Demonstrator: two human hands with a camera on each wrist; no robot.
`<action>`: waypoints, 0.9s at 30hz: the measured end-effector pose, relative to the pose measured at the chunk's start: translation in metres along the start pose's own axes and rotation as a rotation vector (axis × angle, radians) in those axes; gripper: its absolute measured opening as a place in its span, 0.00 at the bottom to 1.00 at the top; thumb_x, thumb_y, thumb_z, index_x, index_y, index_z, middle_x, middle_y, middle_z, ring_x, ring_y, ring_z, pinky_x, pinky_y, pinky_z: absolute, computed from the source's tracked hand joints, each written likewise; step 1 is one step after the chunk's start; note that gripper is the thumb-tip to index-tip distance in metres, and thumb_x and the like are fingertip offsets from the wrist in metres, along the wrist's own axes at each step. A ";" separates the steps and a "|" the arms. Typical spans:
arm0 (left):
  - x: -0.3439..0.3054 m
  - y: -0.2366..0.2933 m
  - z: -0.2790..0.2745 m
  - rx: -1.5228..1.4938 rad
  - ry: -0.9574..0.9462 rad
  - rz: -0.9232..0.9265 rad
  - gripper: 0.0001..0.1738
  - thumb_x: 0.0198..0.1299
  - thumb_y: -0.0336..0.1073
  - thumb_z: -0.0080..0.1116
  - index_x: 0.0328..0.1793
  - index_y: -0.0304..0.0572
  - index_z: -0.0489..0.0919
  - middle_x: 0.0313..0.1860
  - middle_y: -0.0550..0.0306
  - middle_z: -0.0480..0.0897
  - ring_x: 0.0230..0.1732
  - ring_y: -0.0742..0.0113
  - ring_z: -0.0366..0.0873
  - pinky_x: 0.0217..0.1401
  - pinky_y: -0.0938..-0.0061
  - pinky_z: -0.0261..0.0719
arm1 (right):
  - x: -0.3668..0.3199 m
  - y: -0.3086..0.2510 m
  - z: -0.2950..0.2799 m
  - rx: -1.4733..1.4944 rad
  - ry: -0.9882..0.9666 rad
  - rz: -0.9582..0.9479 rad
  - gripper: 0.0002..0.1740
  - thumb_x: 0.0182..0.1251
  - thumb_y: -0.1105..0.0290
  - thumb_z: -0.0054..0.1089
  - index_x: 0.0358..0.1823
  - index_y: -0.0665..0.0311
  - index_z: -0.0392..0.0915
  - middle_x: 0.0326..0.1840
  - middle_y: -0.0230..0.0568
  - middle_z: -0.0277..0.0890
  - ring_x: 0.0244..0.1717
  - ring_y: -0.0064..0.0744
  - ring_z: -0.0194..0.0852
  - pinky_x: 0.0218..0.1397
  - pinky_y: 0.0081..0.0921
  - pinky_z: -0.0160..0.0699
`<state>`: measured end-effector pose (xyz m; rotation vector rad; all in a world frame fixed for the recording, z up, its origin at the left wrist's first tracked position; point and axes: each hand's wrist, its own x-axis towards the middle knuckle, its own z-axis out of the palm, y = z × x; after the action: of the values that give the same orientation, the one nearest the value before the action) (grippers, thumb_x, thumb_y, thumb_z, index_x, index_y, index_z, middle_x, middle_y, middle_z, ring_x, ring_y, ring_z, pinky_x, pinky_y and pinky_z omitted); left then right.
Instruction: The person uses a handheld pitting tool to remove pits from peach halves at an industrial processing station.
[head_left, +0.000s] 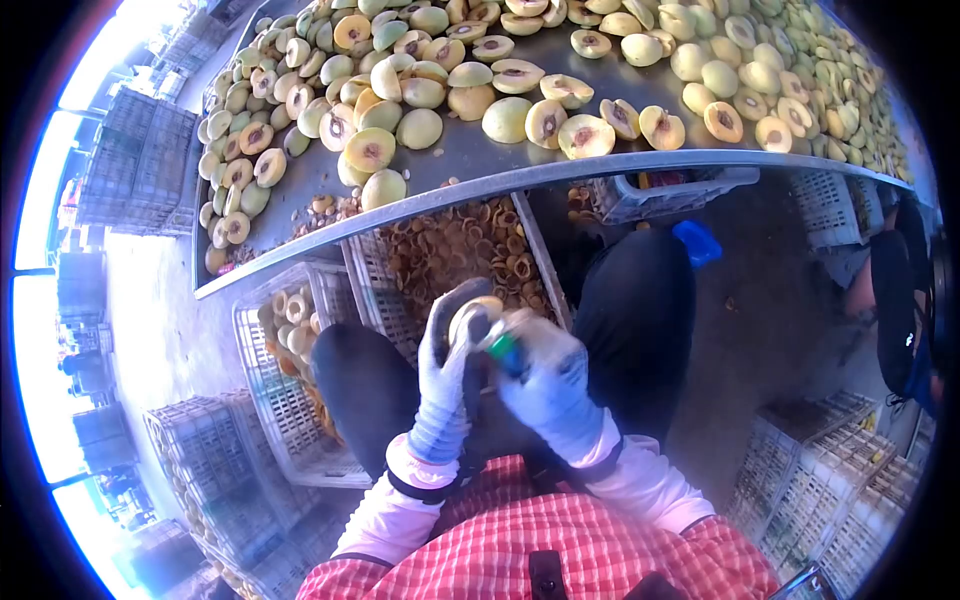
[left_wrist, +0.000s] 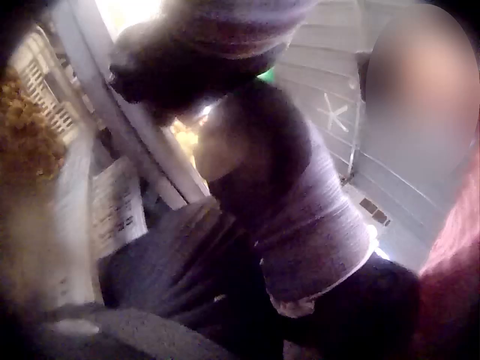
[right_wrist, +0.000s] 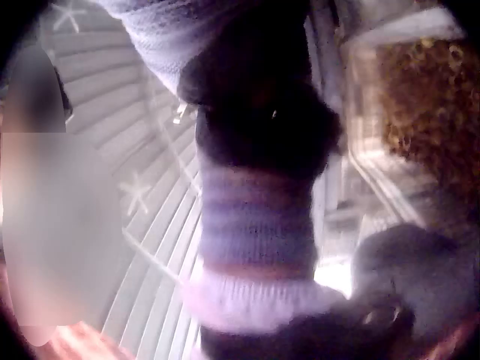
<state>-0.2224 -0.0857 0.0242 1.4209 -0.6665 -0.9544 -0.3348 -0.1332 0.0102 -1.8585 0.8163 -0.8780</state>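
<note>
In the head view the gloved left hand (head_left: pixel 450 345) grips a pale fruit half (head_left: pixel 477 312) in its fingers. Close against it, the gloved right hand (head_left: pixel 545 372) is blurred, its fingers curled round a small green object (head_left: pixel 506 352); the shape of that object is unclear. Both hands meet above a crate (head_left: pixel 548 262) of brown, hollow-looking pieces, between the person's knees. Dark gloves fill much of both wrist views, where the fruit cannot be made out; a speck of green (left_wrist: pixel 267 76) shows in the left wrist view.
A metal table (head_left: pixel 470 165) ahead bears many halved fruits (head_left: pixel 370 150). Left of the knees stands a crate (head_left: pixel 285 400) with pale fruit pieces. Stacked crates (head_left: pixel 215 470) are at lower left, more (head_left: pixel 820 480) at lower right. Another person's dark-clad leg (head_left: pixel 890 300) is at the right.
</note>
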 end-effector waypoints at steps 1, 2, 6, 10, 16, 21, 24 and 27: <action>-0.002 -0.003 -0.002 -0.051 0.023 -0.063 0.25 0.66 0.44 0.56 0.63 0.36 0.71 0.57 0.51 0.76 0.55 0.66 0.76 0.60 0.74 0.73 | -0.004 -0.005 0.002 -0.041 -0.048 -0.051 0.12 0.60 0.68 0.65 0.40 0.61 0.72 0.30 0.49 0.75 0.31 0.52 0.77 0.33 0.36 0.75; -0.003 -0.004 -0.002 -0.103 0.049 -0.126 0.25 0.66 0.44 0.57 0.63 0.37 0.70 0.55 0.51 0.76 0.54 0.66 0.76 0.59 0.74 0.74 | -0.007 -0.007 0.002 -0.031 -0.077 -0.048 0.13 0.61 0.67 0.64 0.41 0.63 0.72 0.30 0.49 0.75 0.30 0.50 0.79 0.32 0.34 0.76; -0.005 0.004 -0.007 -0.085 0.171 -0.075 0.23 0.68 0.48 0.54 0.59 0.38 0.73 0.47 0.55 0.78 0.47 0.71 0.75 0.53 0.76 0.75 | -0.008 0.000 -0.001 0.422 -0.099 0.334 0.15 0.65 0.62 0.62 0.45 0.64 0.72 0.29 0.52 0.76 0.32 0.49 0.81 0.32 0.32 0.76; -0.005 0.004 -0.002 -0.068 0.146 -0.003 0.21 0.68 0.47 0.53 0.56 0.37 0.76 0.46 0.56 0.78 0.46 0.72 0.75 0.52 0.76 0.75 | -0.021 0.001 0.010 0.044 -0.012 0.072 0.16 0.69 0.62 0.56 0.48 0.67 0.70 0.29 0.55 0.75 0.31 0.56 0.78 0.32 0.38 0.74; -0.004 -0.001 -0.003 -0.123 0.199 -0.069 0.18 0.68 0.43 0.53 0.53 0.36 0.77 0.44 0.56 0.80 0.43 0.73 0.76 0.49 0.77 0.76 | -0.030 0.000 0.021 0.281 -0.069 0.202 0.13 0.70 0.64 0.53 0.46 0.69 0.71 0.31 0.54 0.75 0.32 0.55 0.77 0.35 0.41 0.73; 0.000 -0.003 -0.010 0.030 0.118 0.011 0.15 0.66 0.35 0.55 0.53 0.33 0.77 0.44 0.55 0.81 0.44 0.71 0.79 0.48 0.78 0.77 | -0.044 0.007 0.030 0.928 -0.244 0.629 0.18 0.73 0.54 0.50 0.37 0.64 0.72 0.25 0.40 0.72 0.22 0.34 0.71 0.24 0.30 0.68; 0.008 -0.006 -0.027 0.144 -0.135 0.229 0.15 0.64 0.30 0.54 0.55 0.32 0.77 0.47 0.52 0.82 0.46 0.69 0.80 0.50 0.76 0.77 | -0.043 0.004 0.014 1.852 -0.690 1.057 0.27 0.72 0.39 0.42 0.31 0.57 0.69 0.17 0.29 0.62 0.11 0.21 0.55 0.12 0.18 0.53; 0.008 -0.018 -0.030 -0.010 -0.227 -0.037 0.15 0.64 0.37 0.58 0.53 0.35 0.78 0.42 0.57 0.82 0.43 0.70 0.79 0.48 0.75 0.78 | -0.046 0.006 0.019 2.424 -0.755 1.088 0.28 0.72 0.38 0.39 0.32 0.58 0.65 0.15 0.27 0.58 0.11 0.20 0.56 0.11 0.19 0.56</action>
<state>-0.1954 -0.0759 0.0026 1.3318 -0.8036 -1.1575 -0.3444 -0.0902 -0.0128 0.5621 -0.1492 0.0484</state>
